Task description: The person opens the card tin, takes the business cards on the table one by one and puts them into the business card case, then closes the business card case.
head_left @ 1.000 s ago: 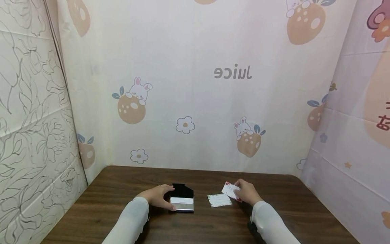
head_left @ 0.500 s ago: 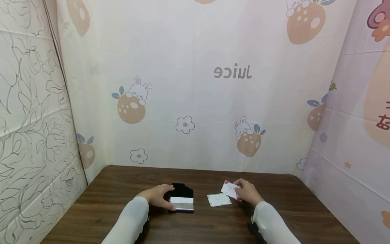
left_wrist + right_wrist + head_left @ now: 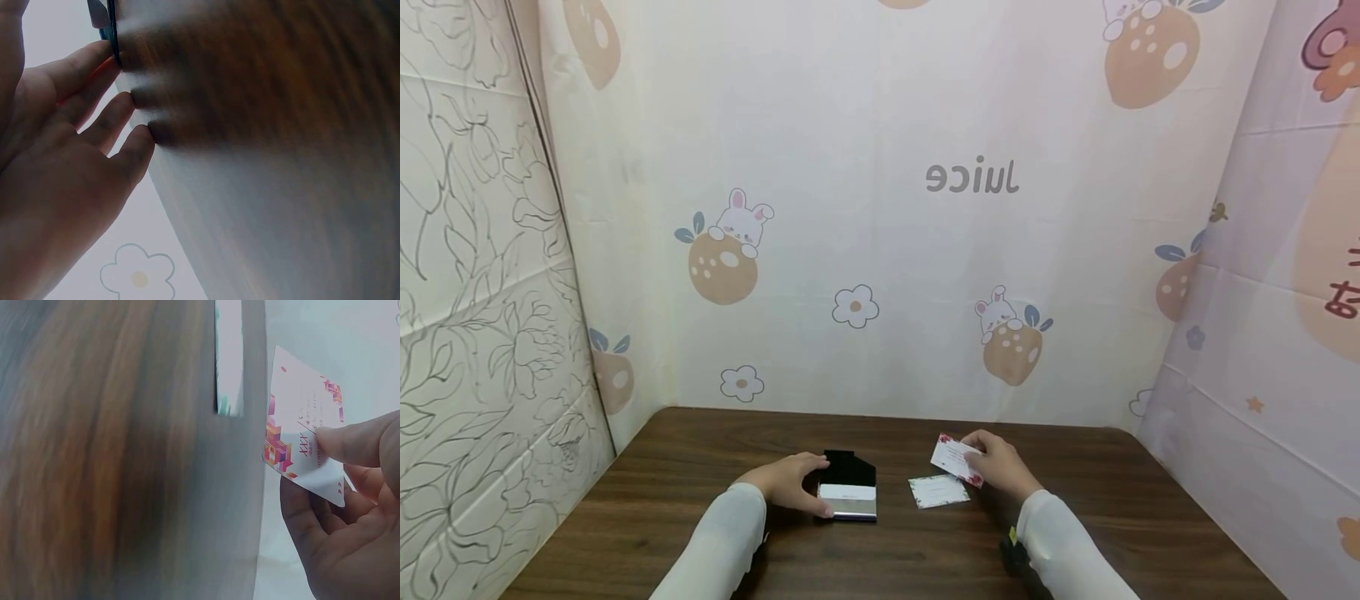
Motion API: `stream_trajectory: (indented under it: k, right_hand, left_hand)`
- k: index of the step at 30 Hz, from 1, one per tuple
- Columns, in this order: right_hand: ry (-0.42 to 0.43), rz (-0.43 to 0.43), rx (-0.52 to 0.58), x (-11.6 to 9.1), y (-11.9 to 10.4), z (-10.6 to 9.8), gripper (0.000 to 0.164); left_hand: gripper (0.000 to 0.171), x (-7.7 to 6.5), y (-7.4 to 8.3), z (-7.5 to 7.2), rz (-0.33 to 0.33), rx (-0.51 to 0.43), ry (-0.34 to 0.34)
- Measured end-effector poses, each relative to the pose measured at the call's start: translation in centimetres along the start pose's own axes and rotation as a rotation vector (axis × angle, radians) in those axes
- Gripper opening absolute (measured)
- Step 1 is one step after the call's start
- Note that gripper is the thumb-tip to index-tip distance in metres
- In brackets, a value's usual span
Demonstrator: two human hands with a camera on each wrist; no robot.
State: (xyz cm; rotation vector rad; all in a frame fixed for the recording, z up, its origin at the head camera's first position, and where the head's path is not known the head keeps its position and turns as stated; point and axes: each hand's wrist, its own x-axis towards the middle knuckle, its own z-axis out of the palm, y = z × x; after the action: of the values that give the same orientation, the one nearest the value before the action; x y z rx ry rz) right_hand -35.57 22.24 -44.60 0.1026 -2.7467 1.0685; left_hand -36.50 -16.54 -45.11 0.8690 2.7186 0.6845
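The right hand (image 3: 996, 465) pinches a white card (image 3: 956, 459) with pink and red print between thumb and fingers, holding it lifted clear of the dark wooden tabletop (image 3: 700, 467). A second card (image 3: 938, 492), edged in green, lies flat on the tabletop just below and left of it. The left hand (image 3: 784, 483) rests around the left side of an open black card case (image 3: 848, 492), fingers lightly curved against it and fingertips touching the tabletop; the case's lid stands up at the back
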Motion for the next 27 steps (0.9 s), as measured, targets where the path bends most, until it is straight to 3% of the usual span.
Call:
stream_trajectory:
  k: [15,27]
  right_hand:
    - [-0.029,-0.115,0.050,1.0,-3.3,3.6,0.012]
    - [-0.160,-0.173,0.083,0.9,-6.9,6.4,0.013]
  left_hand:
    - [0.085,0.1,-0.3,0.1,0.000,-0.003,-0.006]
    - [0.085,0.1,-0.1,0.0,-0.009,0.005,-0.003]
